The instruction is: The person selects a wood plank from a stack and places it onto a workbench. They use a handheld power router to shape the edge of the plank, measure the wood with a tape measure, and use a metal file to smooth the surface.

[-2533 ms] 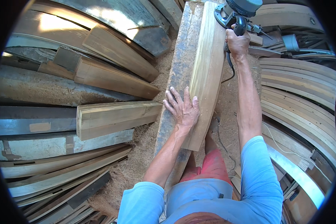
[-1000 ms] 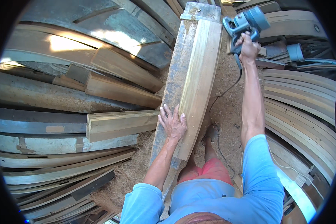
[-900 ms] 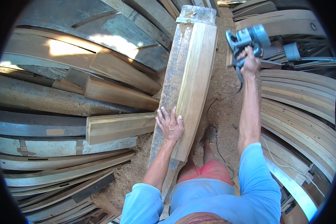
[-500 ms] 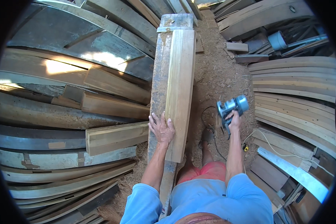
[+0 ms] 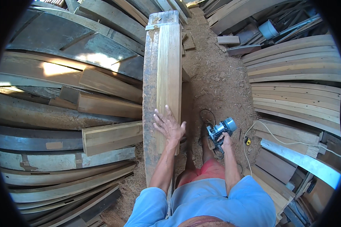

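Observation:
A long pale plank [image 5: 169,72], seemingly several pieces stacked or set side by side, lies lengthwise on a narrow, worn workbench [image 5: 149,83]. My left hand [image 5: 169,125] is open over the plank's near part, fingers spread and palm down. Off to the right of the bench, my right hand [image 5: 226,140] is closed round the handle of a blue-grey electric planer [image 5: 220,128]. The planer hangs in the air above the floor, apart from the plank. Its dark cord [image 5: 206,110] loops down beside my leg.
Stacked boards [image 5: 111,138] crowd the left side. More curved planks [image 5: 295,100] are piled on the right. Shavings cover the floor [image 5: 216,83]. A pale cable [image 5: 267,130] and a small yellow object [image 5: 247,141] lie right of me. A grey bucket-like container [image 5: 268,30] is farther back.
My left hand has slid rightward across the plank, from its left edge toward its middle. My right hand has drawn the planer lower and nearer my body. The whole view has shifted slightly.

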The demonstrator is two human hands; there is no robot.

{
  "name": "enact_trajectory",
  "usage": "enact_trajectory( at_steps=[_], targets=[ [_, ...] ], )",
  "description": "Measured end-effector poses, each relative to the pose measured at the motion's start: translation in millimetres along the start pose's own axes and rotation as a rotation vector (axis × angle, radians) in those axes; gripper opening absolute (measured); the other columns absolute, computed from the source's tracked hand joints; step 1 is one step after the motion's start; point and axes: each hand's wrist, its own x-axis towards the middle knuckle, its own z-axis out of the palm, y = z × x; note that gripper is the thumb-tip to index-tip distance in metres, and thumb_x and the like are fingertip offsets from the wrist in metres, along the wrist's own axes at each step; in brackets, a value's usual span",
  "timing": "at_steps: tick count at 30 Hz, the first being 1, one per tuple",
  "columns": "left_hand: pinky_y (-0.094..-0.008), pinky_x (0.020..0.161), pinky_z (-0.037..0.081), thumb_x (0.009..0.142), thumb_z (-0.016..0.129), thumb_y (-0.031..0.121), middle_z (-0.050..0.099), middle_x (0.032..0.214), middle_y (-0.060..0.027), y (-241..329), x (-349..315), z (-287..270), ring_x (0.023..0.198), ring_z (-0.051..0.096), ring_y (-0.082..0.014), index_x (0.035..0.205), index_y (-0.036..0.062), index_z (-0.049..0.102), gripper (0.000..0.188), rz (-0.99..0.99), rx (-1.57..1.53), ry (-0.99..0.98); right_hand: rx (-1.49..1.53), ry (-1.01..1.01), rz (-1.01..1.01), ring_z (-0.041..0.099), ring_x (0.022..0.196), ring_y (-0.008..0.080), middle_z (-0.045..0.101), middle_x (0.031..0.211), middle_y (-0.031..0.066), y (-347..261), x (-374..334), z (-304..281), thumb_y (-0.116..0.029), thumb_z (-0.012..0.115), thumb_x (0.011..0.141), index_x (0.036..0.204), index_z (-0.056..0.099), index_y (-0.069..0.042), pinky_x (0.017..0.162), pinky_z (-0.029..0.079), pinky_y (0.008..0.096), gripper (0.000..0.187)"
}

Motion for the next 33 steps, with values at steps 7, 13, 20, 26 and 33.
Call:
enact_trajectory(
  at_steps=[7, 13, 20, 26, 33],
  targets=[
    [-0.0544, 0.115, 0.033, 0.065, 0.075, 0.015, 0.029, 0.155, -0.0359, -57, 21, -40, 0.144, 0.032, -0.0505, 0.163, 0.0093, 0.004, 0.121, 0.11, -0.289, -0.144, -0.002, -0.048, 0.051, 0.053, 0.054, 0.0153, 0.053, 0.063, 0.0003, 9, -14, 0, -0.018, 0.062, 0.089, 0.071, 0.052, -0.014, 0.057, 0.05, 0.0348, 0.021],
    [-0.0375, 0.113, 0.04, 0.067, 0.066, 0.013, 0.052, 0.144, -0.029, -79, 32, -81, 0.134, 0.052, -0.0379, 0.161, 0.0028, 0.011, 0.11, 0.107, -0.674, -0.306, -0.075, -0.075, 0.042, 0.054, 0.056, 0.016, 0.053, 0.064, 0.0016, 10, -18, 16, -0.016, 0.062, 0.09, 0.077, 0.054, -0.012, 0.055, 0.051, 0.0351, 0.015],
    [-0.0351, 0.11, 0.042, 0.066, 0.065, 0.01, 0.055, 0.143, -0.0258, -99, 40, -68, 0.129, 0.057, -0.0332, 0.162, 0.0042, 0.013, 0.11, 0.189, -0.777, -0.281, -0.201, -0.07, -0.001, 0.054, 0.053, 0.0161, 0.054, 0.063, 0.0025, 15, -22, 27, -0.015, 0.062, 0.089, 0.078, 0.055, -0.011, 0.051, 0.052, 0.0354, 0.014],
    [-0.0302, 0.107, 0.041, 0.065, 0.066, 0.009, 0.052, 0.148, -0.0199, -109, 45, -65, 0.126, 0.057, -0.0254, 0.163, 0.0051, 0.013, 0.112, 0.209, -0.88, -0.307, -0.234, -0.073, -0.01, 0.054, 0.053, 0.0164, 0.054, 0.063, 0.0026, 21, -25, 30, -0.015, 0.062, 0.089, 0.079, 0.056, -0.011, 0.051, 0.052, 0.0353, 0.013],
    [-0.0283, 0.11, 0.038, 0.064, 0.066, 0.009, 0.05, 0.15, -0.0199, -113, 47, -58, 0.132, 0.052, -0.0231, 0.162, 0.0041, 0.013, 0.111, 0.239, -0.885, -0.285, -0.247, -0.056, -0.001, 0.054, 0.052, 0.0176, 0.054, 0.062, 0.004, 26, -27, 34, -0.015, 0.061, 0.09, 0.078, 0.056, -0.01, 0.051, 0.052, 0.0362, 0.014]
  ],
)
